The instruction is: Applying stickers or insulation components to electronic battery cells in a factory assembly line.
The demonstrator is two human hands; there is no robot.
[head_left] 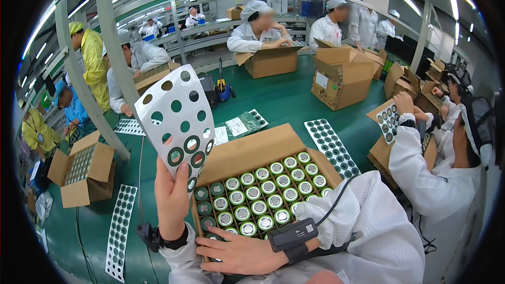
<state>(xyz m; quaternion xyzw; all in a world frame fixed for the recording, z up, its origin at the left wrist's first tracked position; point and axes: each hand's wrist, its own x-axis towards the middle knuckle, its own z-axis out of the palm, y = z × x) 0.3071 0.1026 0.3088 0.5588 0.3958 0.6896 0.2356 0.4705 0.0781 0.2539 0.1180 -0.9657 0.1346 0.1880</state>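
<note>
My left hand (172, 194) pinches the lower end of a white sheet of round dark-green ring stickers (181, 90) and holds it upright. Most of its upper spots are bare holes, while rings remain lower down. Below it, an open cardboard box (250, 150) holds rows of cylindrical battery cells (274, 201) in a divider grid. Many cells have light-green rims and bare metal tops; several at the left (204, 209) look dark green on top. My right hand (242, 255) lies palm down across the box's near-left corner, fingers spread over the cells. What lies under its fingertips is hidden.
More sticker sheets lie on the green table (284, 100), one right of the box (331, 147) and one at left (121, 231). Another open box of cells (81, 171) stands left. Several co-workers sit around; one at right (436, 163) holds a sticker sheet. A metal post (113, 63) rises at left.
</note>
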